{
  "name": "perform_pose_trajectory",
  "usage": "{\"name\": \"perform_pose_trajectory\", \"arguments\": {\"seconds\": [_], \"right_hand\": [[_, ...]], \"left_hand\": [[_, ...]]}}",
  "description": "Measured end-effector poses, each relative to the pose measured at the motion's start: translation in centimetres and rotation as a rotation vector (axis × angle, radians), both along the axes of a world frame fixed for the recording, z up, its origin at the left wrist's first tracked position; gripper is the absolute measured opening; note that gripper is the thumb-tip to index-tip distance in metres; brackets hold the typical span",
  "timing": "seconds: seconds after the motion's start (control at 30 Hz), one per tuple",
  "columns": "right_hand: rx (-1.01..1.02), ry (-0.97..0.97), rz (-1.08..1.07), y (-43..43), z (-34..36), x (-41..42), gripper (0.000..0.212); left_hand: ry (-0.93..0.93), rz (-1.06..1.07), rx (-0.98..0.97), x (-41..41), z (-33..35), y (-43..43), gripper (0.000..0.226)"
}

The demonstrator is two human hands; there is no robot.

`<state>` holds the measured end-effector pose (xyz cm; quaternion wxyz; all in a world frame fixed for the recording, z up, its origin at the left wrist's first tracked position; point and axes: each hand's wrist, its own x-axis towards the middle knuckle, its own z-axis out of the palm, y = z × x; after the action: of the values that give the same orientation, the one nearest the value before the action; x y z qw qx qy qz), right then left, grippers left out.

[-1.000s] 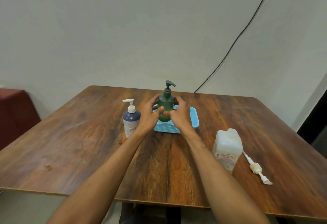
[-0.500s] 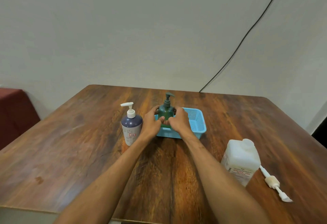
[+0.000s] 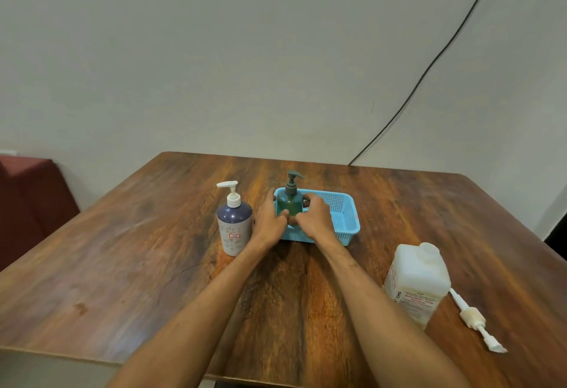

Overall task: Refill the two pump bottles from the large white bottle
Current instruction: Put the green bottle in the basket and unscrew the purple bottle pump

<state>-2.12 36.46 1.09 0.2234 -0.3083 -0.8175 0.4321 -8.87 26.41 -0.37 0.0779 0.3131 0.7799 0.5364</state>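
Observation:
A green pump bottle (image 3: pixel 290 202) stands upright in the left end of a blue basket (image 3: pixel 343 212). My left hand (image 3: pixel 270 219) and my right hand (image 3: pixel 316 217) wrap around its body from both sides. A purple pump bottle (image 3: pixel 233 222) with a white pump stands on the table just left of my left hand. The large white bottle (image 3: pixel 418 280) stands uncapped at the right, near the table's front. Its white pump with its tube (image 3: pixel 474 320) lies flat on the table to the right of it.
The wooden table (image 3: pixel 138 265) ends at a front edge close to me and at a wall behind. A black cable (image 3: pixel 429 65) runs down the wall to the table's back right. A dark red seat (image 3: pixel 27 203) is at the left.
Both hands have lowered the green bottle from above the basket down into its left end. The camera has shifted a little.

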Motion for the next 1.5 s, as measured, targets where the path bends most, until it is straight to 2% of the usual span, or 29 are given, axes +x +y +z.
{"name": "perform_pose_trajectory", "arguments": {"seconds": [0.2,0.27,0.37,0.5,0.6,0.73,0.8,0.9,1.13,1.33,1.5], "right_hand": [[0.095,0.181,-0.120,-2.4,0.1,2.4,0.055],[0.143,0.262,-0.151,-3.8,-0.3,3.2,0.042],[0.160,0.316,-0.117,-5.9,-1.0,3.9,0.033],[0.087,0.264,0.024,-8.1,-1.7,3.9,0.038],[0.028,0.210,0.124,-9.1,-1.9,3.1,0.054],[-0.034,0.108,0.256,-9.9,-2.2,1.2,0.083],[-0.042,0.085,0.306,-10.0,-2.6,0.0,0.090],[-0.067,0.081,0.349,-10.4,-2.2,-0.9,0.090],[-0.019,0.129,0.332,-9.6,-1.7,-0.1,0.072],[0.017,0.160,0.324,-8.6,-0.3,6.2,0.071],[-0.059,0.204,0.300,-7.5,-0.6,12.4,0.071]], "left_hand": [[0.123,0.067,0.158,3.1,1.0,-2.0,0.043],[0.172,0.100,0.232,4.2,0.8,-3.1,0.046],[0.151,0.171,0.341,5.3,0.5,-5.7,0.035],[0.130,0.370,0.432,4.8,-0.1,-9.5,0.025],[0.076,0.434,0.427,3.1,-0.6,-11.1,0.031],[-0.004,0.278,0.199,-0.3,-1.5,-12.2,0.074],[-0.051,0.157,0.119,-1.4,-1.7,-12.4,0.087],[-0.099,0.013,0.102,-2.0,-1.6,-12.6,0.086],[0.035,0.072,0.177,-1.8,-1.5,-13.0,0.075],[0.097,0.013,0.262,3.2,0.1,-12.4,0.076],[0.119,-0.059,0.258,8.0,-0.4,-11.0,0.075]]}}
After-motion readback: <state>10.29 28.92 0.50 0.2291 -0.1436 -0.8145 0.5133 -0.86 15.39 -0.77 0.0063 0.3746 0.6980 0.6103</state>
